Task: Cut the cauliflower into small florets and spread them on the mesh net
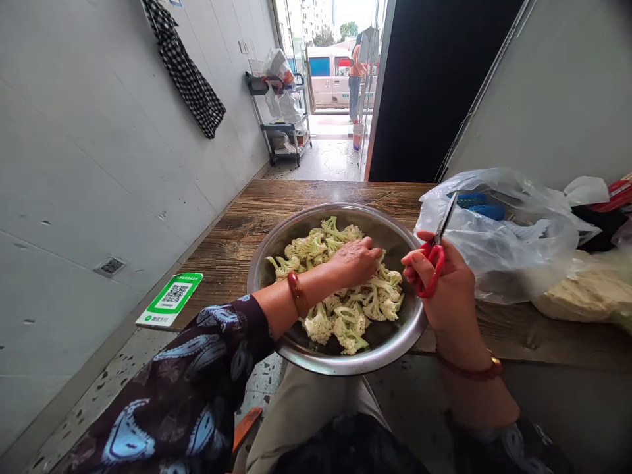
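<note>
A wide metal bowl [411,322] sits at the table's near edge with many cauliflower florets [350,322] spread in it. My left hand [356,261] reaches over the bowl with its fingers curled closed around a cauliflower floret, most of which they hide. Pale green stem shows just past the fingertips. At the bowl's right rim, my right hand [447,280] grips a pair of scissors [432,268] by the red handles. The blades point up and away from me, and nothing is between them.
A clear plastic bag [513,243] with blue things inside lies on the wooden table [222,230] at right, beside another bag with something pale [582,289]. A green QR-code card [170,299] lies at left. Beyond stand a cart [279,125] and a person [355,79] outside the doorway.
</note>
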{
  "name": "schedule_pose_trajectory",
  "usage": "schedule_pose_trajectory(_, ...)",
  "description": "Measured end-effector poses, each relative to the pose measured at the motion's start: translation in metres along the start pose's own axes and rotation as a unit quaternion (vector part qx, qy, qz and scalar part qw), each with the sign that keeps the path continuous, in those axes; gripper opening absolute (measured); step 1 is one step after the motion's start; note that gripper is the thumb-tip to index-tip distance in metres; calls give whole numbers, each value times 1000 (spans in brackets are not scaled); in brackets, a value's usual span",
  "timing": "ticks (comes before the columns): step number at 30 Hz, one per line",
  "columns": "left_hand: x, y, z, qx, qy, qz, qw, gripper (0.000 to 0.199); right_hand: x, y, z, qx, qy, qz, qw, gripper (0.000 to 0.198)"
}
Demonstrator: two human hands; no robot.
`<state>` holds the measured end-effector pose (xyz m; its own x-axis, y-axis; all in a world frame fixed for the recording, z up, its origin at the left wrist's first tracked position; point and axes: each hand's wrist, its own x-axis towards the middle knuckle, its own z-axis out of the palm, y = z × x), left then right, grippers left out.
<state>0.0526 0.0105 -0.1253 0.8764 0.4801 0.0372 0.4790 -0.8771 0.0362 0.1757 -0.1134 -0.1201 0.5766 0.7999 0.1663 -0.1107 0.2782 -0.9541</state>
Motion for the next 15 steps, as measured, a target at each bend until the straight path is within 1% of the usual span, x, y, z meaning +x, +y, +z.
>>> schedule_pose_trajectory(4,3,-6,5,-54,14,-2,998,27,0,1,-1,0,0,-4,1000,35)
schedule_pose_trajectory(10,5,-14,11,-172,45,-18,984,32,0,0,0,13,-9,-5,1000,36)
schedule_pose_trajectory(13,6,-17,4,-276,61,-53,958,30,-1,-1,0,20,-11,-3,1000,36)
schedule_pose_trajectory(15,4,-18,-5,-363,69,-79,926,28,-1,0,0,22,-13,0,1000,36)
